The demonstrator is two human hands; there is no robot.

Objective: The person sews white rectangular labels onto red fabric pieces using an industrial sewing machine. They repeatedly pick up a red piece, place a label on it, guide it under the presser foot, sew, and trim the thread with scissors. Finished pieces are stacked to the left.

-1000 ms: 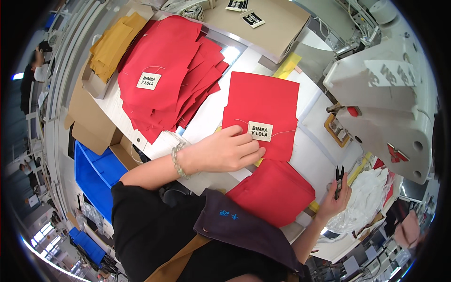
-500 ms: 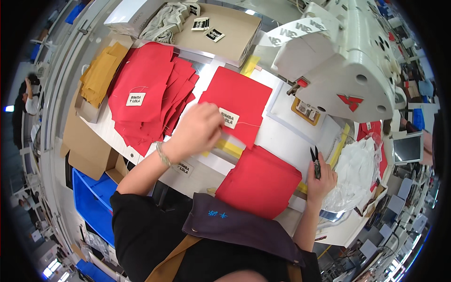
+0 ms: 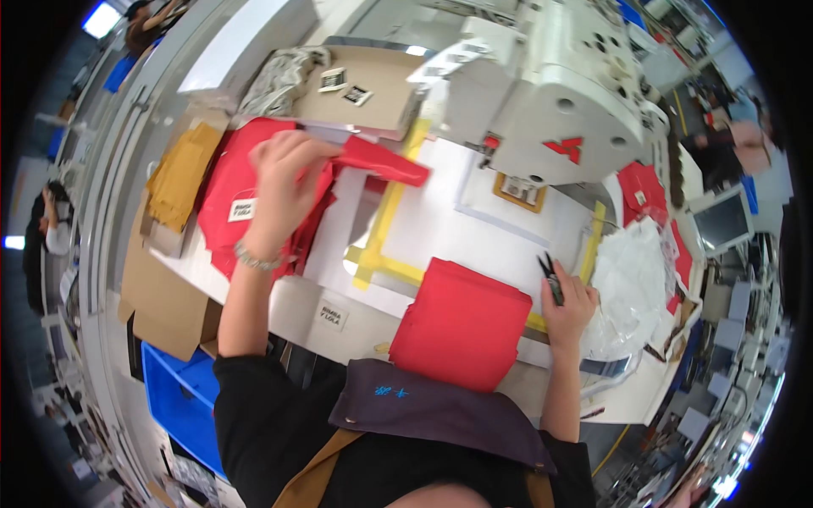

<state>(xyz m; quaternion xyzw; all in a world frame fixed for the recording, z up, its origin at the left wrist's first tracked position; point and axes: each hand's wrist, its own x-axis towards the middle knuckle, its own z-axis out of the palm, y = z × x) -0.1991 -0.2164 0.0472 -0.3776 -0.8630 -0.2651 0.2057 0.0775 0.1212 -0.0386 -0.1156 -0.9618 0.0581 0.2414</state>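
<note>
My left hand (image 3: 286, 173) is over the left pile of red fabric pieces (image 3: 240, 161), its fingers closed on a red fabric piece (image 3: 385, 161) that trails off to the right, folded and seen edge-on. The pile's uppermost visible piece bears a white label (image 3: 242, 210) with a loose thread. In my right hand (image 3: 569, 306) is a pair of black thread snips (image 3: 552, 281), blades pointing away from me. That hand rests at the right of a neat stack of plain red fabric pieces (image 3: 464, 326) near the table's front edge.
A white sewing machine (image 3: 559, 93) stands at the back right, above a white template (image 3: 440, 220) edged with yellow tape. Behind the pile is a cardboard tray (image 3: 364, 114) with labels. Yellow pieces (image 3: 182, 178) sit in a box at left; a clear plastic bag (image 3: 631, 288) lies at right.
My left hand has carried the labelled red piece from the template up and left to the pile. My right hand still holds the snips. The whole view has shifted slightly.
</note>
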